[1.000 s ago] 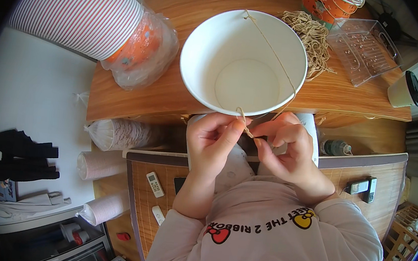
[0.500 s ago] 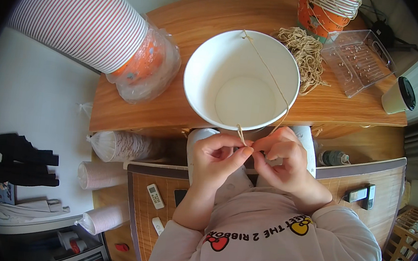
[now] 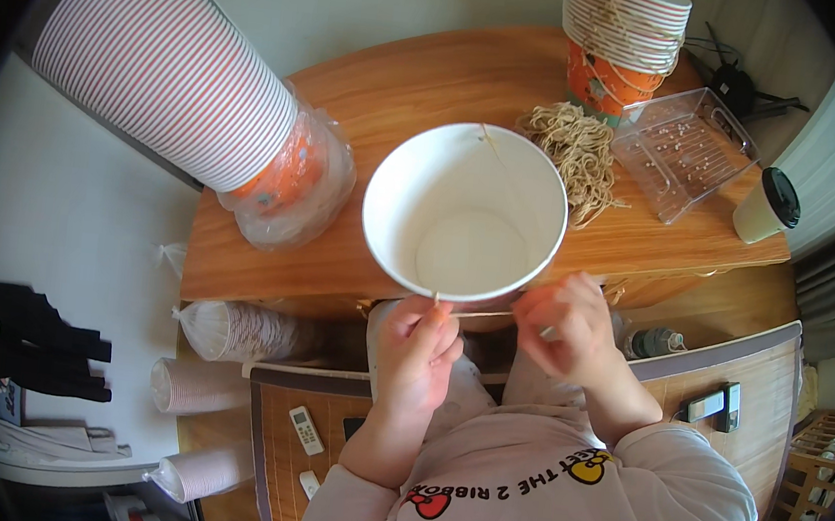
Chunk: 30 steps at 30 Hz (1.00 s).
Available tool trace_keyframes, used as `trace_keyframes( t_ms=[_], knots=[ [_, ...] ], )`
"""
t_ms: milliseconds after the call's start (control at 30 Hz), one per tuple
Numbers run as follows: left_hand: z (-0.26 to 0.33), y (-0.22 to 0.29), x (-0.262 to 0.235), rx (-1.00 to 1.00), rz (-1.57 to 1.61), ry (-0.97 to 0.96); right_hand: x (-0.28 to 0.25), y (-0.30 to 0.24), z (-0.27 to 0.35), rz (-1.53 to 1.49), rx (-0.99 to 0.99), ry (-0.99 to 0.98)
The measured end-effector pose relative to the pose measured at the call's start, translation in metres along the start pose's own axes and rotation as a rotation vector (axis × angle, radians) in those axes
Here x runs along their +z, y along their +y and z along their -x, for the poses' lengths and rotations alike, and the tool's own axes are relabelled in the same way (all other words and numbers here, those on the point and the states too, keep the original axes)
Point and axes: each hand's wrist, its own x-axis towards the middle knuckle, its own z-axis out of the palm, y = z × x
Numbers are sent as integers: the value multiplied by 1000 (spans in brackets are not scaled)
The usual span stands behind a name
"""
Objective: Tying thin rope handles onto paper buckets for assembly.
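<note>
A large white paper bucket (image 3: 408,199) stands at the near edge of the wooden desk, tilted with its mouth toward me. At its near rim, the fingers of my left hand (image 3: 415,356) are pinched on a thin tan cord (image 3: 483,315). The cord runs straight and taut from there to my right hand (image 3: 566,335), which is closed on its other part and slightly blurred. At the far rim the cord also passes through the wall. Beyond the bucket's right side lies a heap of loose tan cords (image 3: 570,160).
A tall stack of nested buckets (image 3: 169,76) in a plastic bag (image 3: 291,213) leans at the left. At the back right stand orange buckets with cord handles (image 3: 616,74), a clear tray (image 3: 684,151) holding small beads, and a lidded cup (image 3: 766,209). Wrapped stacks (image 3: 240,334) lie below the desk.
My hands have moved apart, the left one to the left and the right one slightly right. The cord between them is now stretched taut. The view has shifted, so the desk sits lower.
</note>
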Motion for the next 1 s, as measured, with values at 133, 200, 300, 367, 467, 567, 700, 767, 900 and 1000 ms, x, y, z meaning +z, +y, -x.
trace_keyframes(
  t_ms=[133, 200, 300, 367, 467, 567, 700, 767, 900, 1000],
  knots=[
    [10, 6, 1, 136, -110, -34, -26, 19, -4, 136, 178, 44],
    [18, 5, -4, 201, -189, -67, -38, 28, -8, 9, 303, 61],
    [31, 2, -12, 221, -252, 40, -47, 36, -16, -142, 313, 99],
    [36, 4, -9, 264, -328, -11, -49, 37, -16, -195, 363, 89],
    [39, 6, -13, 302, -432, -102, -57, 32, -17, -465, 473, -23],
    [40, 8, -14, 358, -505, -176, -56, 22, -24, -657, 594, -87],
    [46, 12, -13, 387, -574, -247, -68, 17, -32, -731, 607, -132],
    [50, 10, -19, 403, -546, -282, -79, 21, -41, -546, 539, -228],
    [48, 10, -25, 370, -546, -299, -125, 31, -100, -17, 332, -70],
    [49, 4, -41, 315, -552, -344, -168, 63, -160, 101, 256, 174]
  ],
)
